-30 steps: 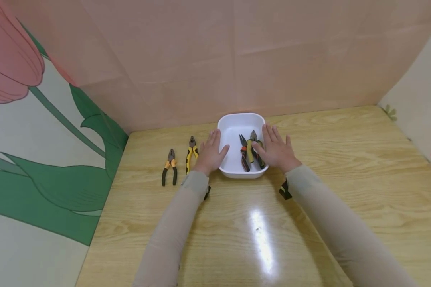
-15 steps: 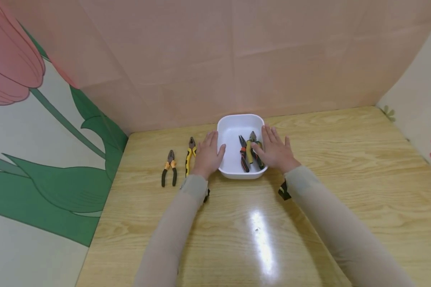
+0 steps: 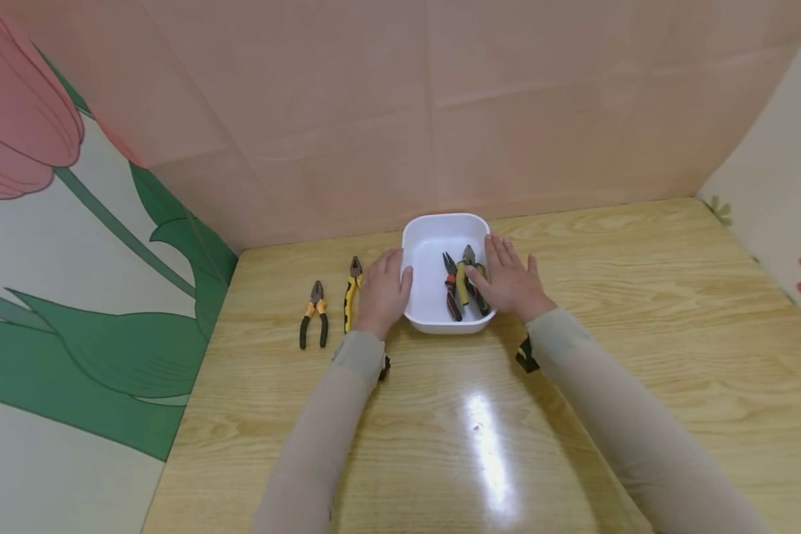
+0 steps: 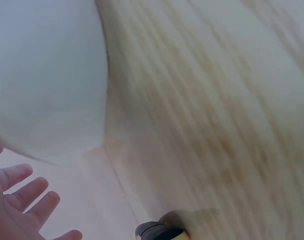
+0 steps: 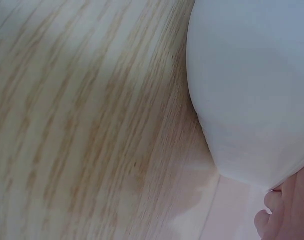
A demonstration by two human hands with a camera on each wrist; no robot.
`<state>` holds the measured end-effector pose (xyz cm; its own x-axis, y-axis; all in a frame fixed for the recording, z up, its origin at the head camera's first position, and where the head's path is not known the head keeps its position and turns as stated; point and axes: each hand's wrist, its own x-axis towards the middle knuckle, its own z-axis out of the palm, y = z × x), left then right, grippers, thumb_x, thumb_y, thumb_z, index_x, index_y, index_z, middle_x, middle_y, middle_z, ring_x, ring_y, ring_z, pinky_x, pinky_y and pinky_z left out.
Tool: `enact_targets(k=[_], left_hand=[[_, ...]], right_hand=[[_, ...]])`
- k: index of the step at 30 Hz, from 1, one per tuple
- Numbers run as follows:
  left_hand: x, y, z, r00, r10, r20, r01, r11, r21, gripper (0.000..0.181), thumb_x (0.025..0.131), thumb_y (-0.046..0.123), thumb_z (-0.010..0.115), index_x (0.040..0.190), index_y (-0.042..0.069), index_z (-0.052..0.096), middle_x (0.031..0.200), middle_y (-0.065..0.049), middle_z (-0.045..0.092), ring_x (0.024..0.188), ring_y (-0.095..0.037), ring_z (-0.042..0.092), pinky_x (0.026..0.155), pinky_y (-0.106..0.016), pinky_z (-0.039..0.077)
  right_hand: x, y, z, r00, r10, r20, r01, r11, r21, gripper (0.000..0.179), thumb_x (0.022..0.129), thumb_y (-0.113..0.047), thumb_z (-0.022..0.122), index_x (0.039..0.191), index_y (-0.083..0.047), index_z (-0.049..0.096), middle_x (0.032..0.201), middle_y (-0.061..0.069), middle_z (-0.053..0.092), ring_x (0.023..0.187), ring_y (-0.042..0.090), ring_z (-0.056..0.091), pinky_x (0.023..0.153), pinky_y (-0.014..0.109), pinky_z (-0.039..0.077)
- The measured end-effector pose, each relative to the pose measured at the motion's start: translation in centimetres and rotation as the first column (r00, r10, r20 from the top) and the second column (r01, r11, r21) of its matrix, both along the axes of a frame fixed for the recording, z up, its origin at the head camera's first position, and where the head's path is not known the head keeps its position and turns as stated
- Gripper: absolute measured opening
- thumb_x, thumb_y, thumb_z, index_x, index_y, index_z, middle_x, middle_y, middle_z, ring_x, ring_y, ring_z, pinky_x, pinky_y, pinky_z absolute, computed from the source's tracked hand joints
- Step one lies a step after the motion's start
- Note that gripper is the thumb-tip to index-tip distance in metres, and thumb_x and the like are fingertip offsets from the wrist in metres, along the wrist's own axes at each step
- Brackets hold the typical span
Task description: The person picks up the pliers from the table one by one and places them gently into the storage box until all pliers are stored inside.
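A white plastic bin [image 3: 430,328] stands near the back of the table. Inside lie needle-nose pliers [image 3: 452,293] with red and black handles and combination pliers [image 3: 463,289] with yellow-green handles, partly under the right thumb. My right hand [image 3: 515,285] rests along the bin's right side, fingers straight, thumb reaching over the rim. On the other side, my left hand [image 3: 380,293] is at the left rim with its fingers extended. Its outstretched fingers [image 4: 37,200] show beyond the bin in the left wrist view. Yellow-and-black pliers [image 3: 351,289] lie partly hidden behind the left hand.
Further left on the wooden table [image 3: 440,445] lie pliers with orange and black handles [image 3: 315,308]. A pinkish cloth backdrop [image 3: 347,133] rises right behind the bin. Painted panels border the left and right sides.
My left hand has shifted slightly left and back from the bin, covering more of the yellow-and-black pliers. The right hand and the bin stay put, apart from a slight shift of the view.
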<state>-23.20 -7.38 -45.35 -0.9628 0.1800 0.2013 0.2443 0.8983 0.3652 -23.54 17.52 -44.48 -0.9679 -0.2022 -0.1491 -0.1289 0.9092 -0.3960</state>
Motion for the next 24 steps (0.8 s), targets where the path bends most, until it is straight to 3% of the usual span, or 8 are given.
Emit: enact_targets(k=[13,24], left_hand=[[0.7,-2.0,0.9,0.998,0.059,-0.019,-0.055,0.984,0.167,0.051,0.110,0.035,0.040,0.151,0.004,0.044,0.153,-0.019,0.046,0.141,-0.035,0.043,0.120,-0.050,0.031],[1.1,-4.7,1.4,0.981,0.164,0.108,-0.186,0.953,0.240,0.053,0.110,0.034,0.036,0.154,0.004,0.038,0.153,-0.021,0.043,0.140,-0.037,0.042,0.115,-0.050,0.038]], right_hand=[[0.1,-0.1,0.1,1.000,-0.003,-0.002,0.003,1.000,0.002,0.086,0.105,-0.059,0.026,0.161,-0.003,-0.008,0.169,0.018,-0.006,0.155,0.038,-0.009,0.118,0.069,-0.008],[0.1,-0.1,0.2,1.000,0.000,-0.002,0.000,1.000,-0.001,0.086,0.106,-0.059,0.026,0.161,-0.003,-0.008,0.169,0.018,-0.007,0.155,0.037,-0.010,0.118,0.068,-0.008]])
